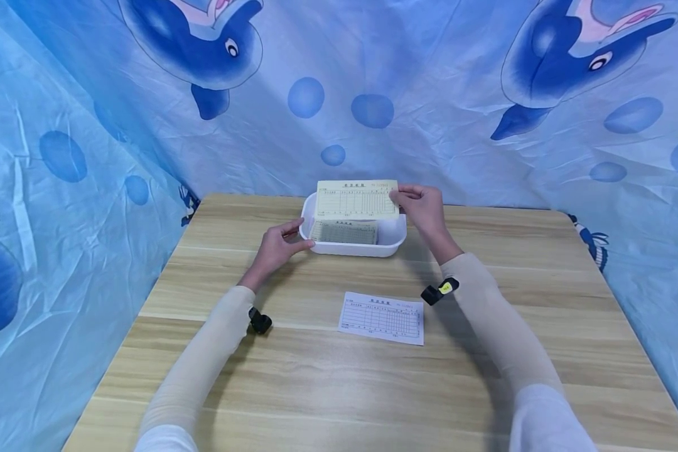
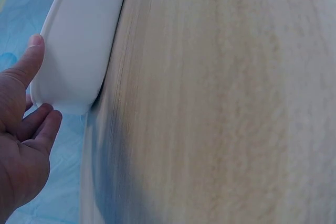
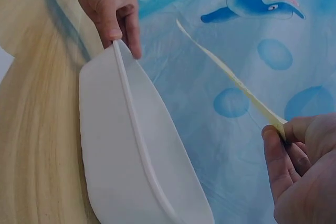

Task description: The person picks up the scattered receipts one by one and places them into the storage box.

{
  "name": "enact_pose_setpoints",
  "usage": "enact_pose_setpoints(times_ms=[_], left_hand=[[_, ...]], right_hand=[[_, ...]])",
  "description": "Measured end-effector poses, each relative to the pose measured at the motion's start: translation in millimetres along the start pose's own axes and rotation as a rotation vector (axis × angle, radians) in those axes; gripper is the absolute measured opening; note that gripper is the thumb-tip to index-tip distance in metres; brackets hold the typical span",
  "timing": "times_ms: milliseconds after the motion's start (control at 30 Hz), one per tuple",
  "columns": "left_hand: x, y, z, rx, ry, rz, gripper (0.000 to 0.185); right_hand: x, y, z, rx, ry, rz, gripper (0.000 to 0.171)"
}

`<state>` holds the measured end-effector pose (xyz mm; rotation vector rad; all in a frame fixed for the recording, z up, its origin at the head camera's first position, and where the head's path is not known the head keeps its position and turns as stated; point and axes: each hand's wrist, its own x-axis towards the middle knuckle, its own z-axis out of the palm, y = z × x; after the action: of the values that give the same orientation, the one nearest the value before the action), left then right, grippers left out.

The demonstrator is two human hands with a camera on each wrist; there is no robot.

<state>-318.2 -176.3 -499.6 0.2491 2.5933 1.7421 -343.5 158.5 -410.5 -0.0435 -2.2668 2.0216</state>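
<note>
At the far middle of the wooden table (image 1: 316, 389) stands a white tray (image 1: 353, 246). My left hand (image 1: 285, 242) grips its left rim, thumb on top and fingers under the edge; the left wrist view shows that hand (image 2: 31, 98) on the tray (image 2: 79, 40). My right hand (image 1: 409, 199) pinches the right end of a pale yellow printed slip (image 1: 358, 199) and holds it above the tray. The right wrist view shows the slip (image 3: 231, 77) edge-on between my right thumb and fingers (image 3: 286, 140), above the tray (image 3: 131, 171). A greenish slip (image 1: 344, 232) lies inside the tray.
A white printed slip (image 1: 382, 317) lies flat on the table between my forearms, nearer to me than the tray. A blue dolphin-print cloth (image 1: 429, 113) hangs behind the table and along both sides. Bare tabletop (image 2: 220, 103) extends toward the front.
</note>
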Motion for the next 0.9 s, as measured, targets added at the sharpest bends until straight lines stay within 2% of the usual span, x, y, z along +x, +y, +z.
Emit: enact_pose_setpoints(times_ms=[333,900], left_hand=[[-0.5,2.2,-0.6,0.003,-0.007,0.000,0.076],[0.8,0.7,-1.3,-0.008,-0.003,0.001,0.077]], right_hand=[[16,8,12,0.044,-0.030,0.057,0.031],[26,32,34,-0.061,-0.043,0.117,0.026]])
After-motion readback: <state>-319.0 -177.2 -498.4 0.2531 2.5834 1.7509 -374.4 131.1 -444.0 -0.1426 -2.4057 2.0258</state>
